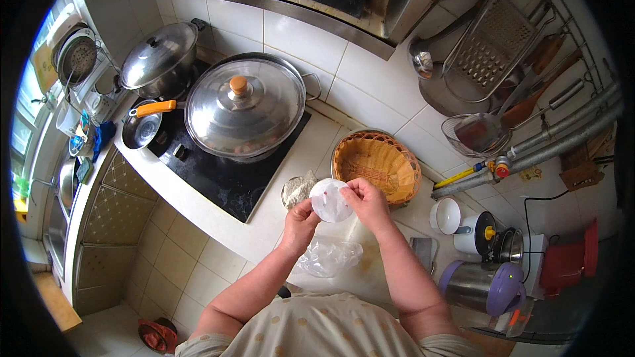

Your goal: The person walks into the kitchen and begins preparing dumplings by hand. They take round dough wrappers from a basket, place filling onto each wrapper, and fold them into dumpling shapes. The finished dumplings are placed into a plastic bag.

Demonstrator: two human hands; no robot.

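Between my hands is a thin, round, whitish sheet (331, 201) with a few small red specks. My left hand (301, 225) pinches its lower left edge, and my right hand (366, 203) pinches its right edge. Just behind my left fingers, a bowl holds a pale, crumpled cloth or dough-like mass (299, 189); I cannot tell which. A wicker basket (377, 166) stands beyond my right hand. On the counter below the round sheet lies a crumpled clear plastic bag (330, 258).
A large lidded wok (245, 109) and a lidded pot (161, 59) stand on the black cooktop (218, 183), beside a small orange-handled pan (142, 126). At right are a white bowl (445, 215), a purple-lidded appliance (481, 287) and a flat-bladed tool (422, 253). Utensils hang above.
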